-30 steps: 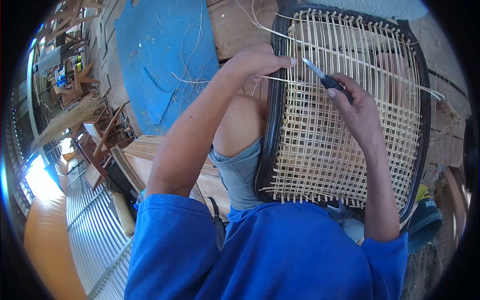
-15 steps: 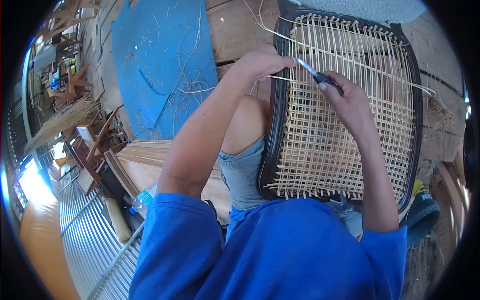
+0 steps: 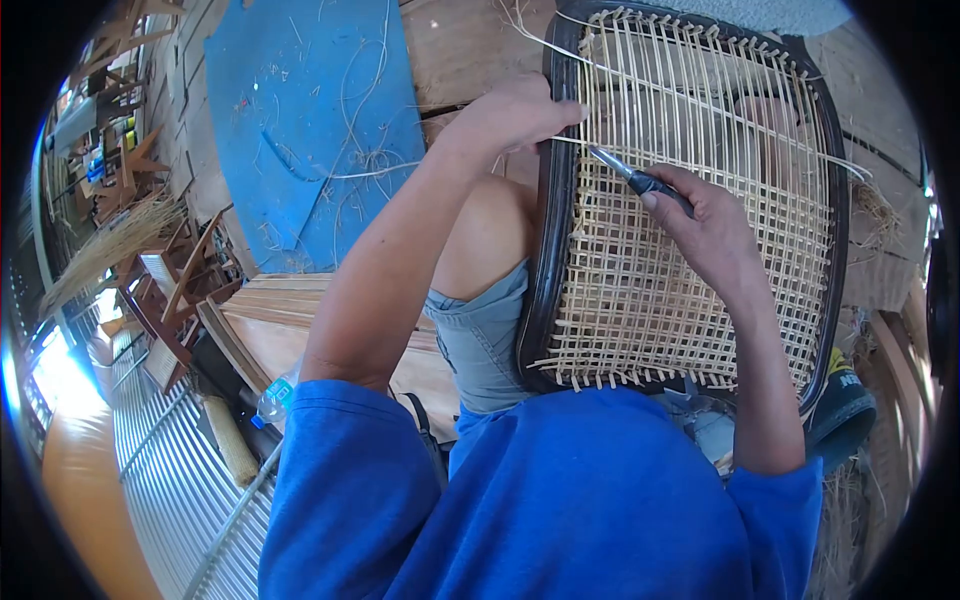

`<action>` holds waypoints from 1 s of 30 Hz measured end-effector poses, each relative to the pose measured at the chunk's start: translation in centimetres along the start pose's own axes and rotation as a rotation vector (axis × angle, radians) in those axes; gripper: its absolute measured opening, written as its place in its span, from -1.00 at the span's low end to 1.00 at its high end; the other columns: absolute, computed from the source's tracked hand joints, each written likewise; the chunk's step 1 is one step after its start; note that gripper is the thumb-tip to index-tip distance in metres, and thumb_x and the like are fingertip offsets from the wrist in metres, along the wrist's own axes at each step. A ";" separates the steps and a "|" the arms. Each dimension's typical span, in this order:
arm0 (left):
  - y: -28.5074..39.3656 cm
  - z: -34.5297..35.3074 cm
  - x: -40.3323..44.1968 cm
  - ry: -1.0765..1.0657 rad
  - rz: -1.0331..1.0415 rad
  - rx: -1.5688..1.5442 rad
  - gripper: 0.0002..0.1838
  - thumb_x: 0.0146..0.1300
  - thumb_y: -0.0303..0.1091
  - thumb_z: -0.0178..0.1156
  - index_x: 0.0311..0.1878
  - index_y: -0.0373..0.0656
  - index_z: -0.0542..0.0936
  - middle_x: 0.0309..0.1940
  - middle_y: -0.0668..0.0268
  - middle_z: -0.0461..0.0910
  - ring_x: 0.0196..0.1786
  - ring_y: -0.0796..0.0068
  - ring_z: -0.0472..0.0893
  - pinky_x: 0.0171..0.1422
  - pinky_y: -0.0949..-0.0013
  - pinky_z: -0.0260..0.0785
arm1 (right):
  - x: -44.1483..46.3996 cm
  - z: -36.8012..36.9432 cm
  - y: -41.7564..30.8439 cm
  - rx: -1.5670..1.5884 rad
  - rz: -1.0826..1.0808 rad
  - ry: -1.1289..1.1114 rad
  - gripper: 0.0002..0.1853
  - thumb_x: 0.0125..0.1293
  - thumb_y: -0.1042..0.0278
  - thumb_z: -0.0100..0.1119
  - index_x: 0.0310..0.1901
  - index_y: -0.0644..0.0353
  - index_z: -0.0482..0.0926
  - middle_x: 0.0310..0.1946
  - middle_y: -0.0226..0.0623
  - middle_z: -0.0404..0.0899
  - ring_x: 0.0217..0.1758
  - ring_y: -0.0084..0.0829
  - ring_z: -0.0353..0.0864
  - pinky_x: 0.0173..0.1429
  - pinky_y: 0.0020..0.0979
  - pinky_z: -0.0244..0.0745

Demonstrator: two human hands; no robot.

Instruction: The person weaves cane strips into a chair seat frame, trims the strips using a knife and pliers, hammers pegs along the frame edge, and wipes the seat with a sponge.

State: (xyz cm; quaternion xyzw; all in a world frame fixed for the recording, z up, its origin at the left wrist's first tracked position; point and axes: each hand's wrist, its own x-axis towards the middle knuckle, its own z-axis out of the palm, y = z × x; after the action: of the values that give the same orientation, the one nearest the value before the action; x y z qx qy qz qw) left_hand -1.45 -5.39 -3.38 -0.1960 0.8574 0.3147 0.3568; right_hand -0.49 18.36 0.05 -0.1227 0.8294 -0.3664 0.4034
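Note:
A dark wooden frame (image 3: 548,290) with a half-woven cane panel (image 3: 640,290) lies over my lap. The lower part is a tight lattice; the upper part has mostly lengthwise strands with gaps. My right hand (image 3: 710,225) grips a dark-handled tool (image 3: 660,190) with a narrow metal blade. Its tip sits by the weave near the left rail. At that rail, my left hand (image 3: 530,112) has its fingers closed on a pale cane strand (image 3: 568,140), which runs into the weave. The fingertips are partly hidden. Another long cane strand (image 3: 680,97) slants across the upper panel.
A blue sheet (image 3: 300,110) strewn with cane offcuts lies on the plank floor (image 3: 460,50) at left. A stack of wooden boards (image 3: 290,300) and a plastic bottle (image 3: 277,398) are beside my left arm. A dark boot (image 3: 845,410) stands at right.
The tool's tip has moved slightly down, from beside my left fingertips to the weave below them. My left hand has shifted slightly up and left.

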 end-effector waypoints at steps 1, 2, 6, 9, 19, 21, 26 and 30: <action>-0.4 0.2 0.1 -0.004 0.032 -0.011 -0.46 0.03 0.08 0.16 -0.58 -0.35 0.56 -0.65 0.11 0.54 -0.53 0.27 0.58 -0.39 0.25 0.43 | 0.1 0.0 -0.2 0.012 0.033 -0.020 -0.62 0.29 0.12 0.10 0.06 0.12 0.56 -0.41 -0.17 0.62 -0.39 -0.35 0.61 -0.20 -0.33 0.50; -0.7 0.4 0.2 -0.008 0.062 -0.020 -0.51 0.01 0.01 0.16 -0.58 -0.35 0.56 -0.64 0.10 0.55 -0.52 0.27 0.59 -0.37 0.26 0.43 | 0.1 0.0 -0.3 0.025 0.064 -0.040 -0.62 0.28 0.12 0.10 0.06 0.12 0.56 -0.40 -0.17 0.62 -0.38 -0.35 0.62 -0.20 -0.33 0.50; -0.5 0.5 1.0 -0.064 0.003 0.068 -0.63 -0.07 -0.14 0.11 -0.60 -0.36 0.56 -0.62 0.09 0.57 -0.49 0.25 0.60 -0.35 0.26 0.43 | 0.3 0.6 0.6 0.069 0.035 -0.011 -0.61 0.29 0.14 0.10 0.08 0.12 0.55 -0.39 -0.17 0.63 -0.36 -0.37 0.63 -0.20 -0.33 0.51; 0.5 0.2 0.5 -0.063 -0.027 0.107 -0.64 -0.08 -0.15 0.11 -0.62 -0.35 0.56 -0.63 0.09 0.57 -0.48 0.23 0.59 -0.33 0.24 0.43 | 0.3 0.8 1.0 0.065 0.011 -0.008 -0.60 0.30 0.14 0.10 0.11 0.12 0.53 -0.38 -0.17 0.64 -0.36 -0.37 0.64 -0.19 -0.32 0.52; 0.3 0.5 1.2 -0.072 0.030 0.222 -0.63 -0.12 -0.13 0.09 -0.65 -0.31 0.56 -0.60 0.01 0.57 -0.43 0.14 0.61 -0.26 0.21 0.44 | -0.2 0.8 1.1 0.044 0.021 -0.011 -0.61 0.31 0.09 0.10 0.11 0.05 0.52 -0.38 -0.22 0.65 -0.38 -0.37 0.63 -0.21 -0.32 0.52; 0.1 0.5 1.1 -0.031 0.024 0.224 -0.63 -0.13 -0.13 0.09 -0.66 -0.32 0.55 -0.61 0.01 0.56 -0.44 0.13 0.61 -0.27 0.21 0.44 | -0.1 0.5 1.2 0.148 0.046 -0.020 -0.61 0.30 0.09 0.12 0.09 0.06 0.54 -0.41 -0.24 0.64 -0.40 -0.41 0.60 -0.24 -0.34 0.49; 0.4 0.8 0.6 0.020 -0.038 0.160 -0.61 -0.12 -0.11 0.10 -0.66 -0.33 0.53 -0.65 0.04 0.53 -0.48 0.16 0.58 -0.30 0.22 0.42 | -0.2 -0.8 2.5 0.193 0.068 0.042 -0.61 0.29 0.08 0.16 0.06 0.11 0.59 -0.47 -0.29 0.59 -0.43 -0.50 0.52 -0.29 -0.40 0.43; 0.0 0.8 0.6 0.019 0.013 0.092 -0.60 -0.10 -0.09 0.10 -0.66 -0.33 0.52 -0.66 0.08 0.51 -0.50 0.19 0.56 -0.33 0.25 0.41 | -0.5 -0.4 2.4 0.178 0.052 -0.003 -0.57 0.31 0.08 0.14 0.14 0.12 0.52 -0.46 -0.27 0.60 -0.43 -0.50 0.55 -0.31 -0.40 0.45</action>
State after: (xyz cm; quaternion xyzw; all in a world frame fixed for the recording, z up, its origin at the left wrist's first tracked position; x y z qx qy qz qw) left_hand -1.47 -4.93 -4.24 -0.1767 0.8756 0.2753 0.3553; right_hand -0.25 20.54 -1.21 -0.0656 0.7959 -0.4278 0.4234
